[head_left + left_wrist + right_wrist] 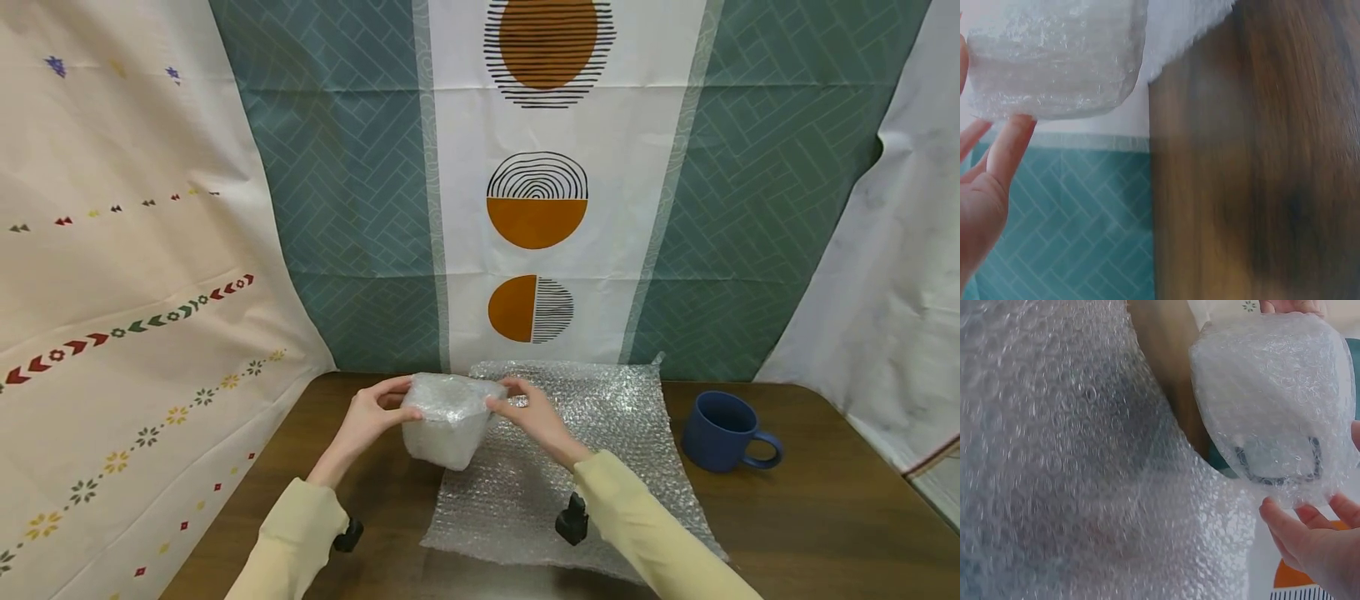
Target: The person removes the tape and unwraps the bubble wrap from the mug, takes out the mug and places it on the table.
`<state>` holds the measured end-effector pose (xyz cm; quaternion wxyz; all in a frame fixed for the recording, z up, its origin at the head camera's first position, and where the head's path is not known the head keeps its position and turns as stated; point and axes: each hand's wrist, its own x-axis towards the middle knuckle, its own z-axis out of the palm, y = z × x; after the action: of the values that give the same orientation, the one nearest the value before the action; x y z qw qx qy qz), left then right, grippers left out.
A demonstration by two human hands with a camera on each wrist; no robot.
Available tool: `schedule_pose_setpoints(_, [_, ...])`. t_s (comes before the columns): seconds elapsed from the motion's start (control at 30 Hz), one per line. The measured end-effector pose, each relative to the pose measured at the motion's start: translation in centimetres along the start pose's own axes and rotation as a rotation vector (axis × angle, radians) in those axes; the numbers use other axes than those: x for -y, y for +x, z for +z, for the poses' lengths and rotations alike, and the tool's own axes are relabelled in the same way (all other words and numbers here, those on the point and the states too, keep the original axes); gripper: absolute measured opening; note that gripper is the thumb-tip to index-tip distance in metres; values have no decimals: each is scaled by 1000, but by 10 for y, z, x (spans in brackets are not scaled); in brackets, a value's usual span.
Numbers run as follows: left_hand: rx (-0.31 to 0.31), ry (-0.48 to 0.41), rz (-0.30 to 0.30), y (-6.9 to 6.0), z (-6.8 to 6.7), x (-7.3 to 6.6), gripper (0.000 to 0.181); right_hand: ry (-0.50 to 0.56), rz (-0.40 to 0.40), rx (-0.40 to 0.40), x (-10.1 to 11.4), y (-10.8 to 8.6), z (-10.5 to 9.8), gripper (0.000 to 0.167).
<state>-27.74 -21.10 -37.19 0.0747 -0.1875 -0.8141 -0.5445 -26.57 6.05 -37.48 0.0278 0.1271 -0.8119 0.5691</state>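
The bubble-wrapped bundle is at the left edge of the loose bubble-wrap sheet, seemingly lifted above the table; the two-sided hold probably serves to steady it and press its wrapping closed; the blue mug stands right of the sheet, perhaps placed there to be out of the way; the left hand grips the bundle's left side, thumb near and fingers far; the right hand pinches its right end likewise; both forearms reach far and inward, converging on it.
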Motion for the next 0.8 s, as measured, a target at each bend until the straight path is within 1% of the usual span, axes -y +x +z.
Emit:
schedule_pose_setpoints(0.17, [-7, -6, 3, 4, 10, -5, 60, 34, 12, 11, -1, -4, -12, 48])
schedule_pose_setpoints(0.3, [5, -6, 12, 5, 19, -9, 60, 44, 15, 7, -3, -7, -21, 47])
schedule_pose_setpoints(0.4, [13, -10, 16, 6, 25, -12, 60, 49, 15, 1, -7, -9, -27, 47])
schedule_pose_setpoints(0.6, [23, -5, 10, 11, 40, -14, 61, 44, 44, -36, -11, -17, -37, 51])
schedule_pose_setpoints(0.7, [33, 1, 10, 12, 46, -16, 60, 50, 56, -39, -14, -20, -42, 52])
schedule_pose_setpoints(0.73, [39, -2, 11, 12, 48, -18, 60, 52, 56, -38, -15, -21, -44, 52])
schedule_pose_setpoints(0.8, [51, 1, 24, 11, 51, -27, 59, 42, 61, -39, -17, -23, -47, 53])
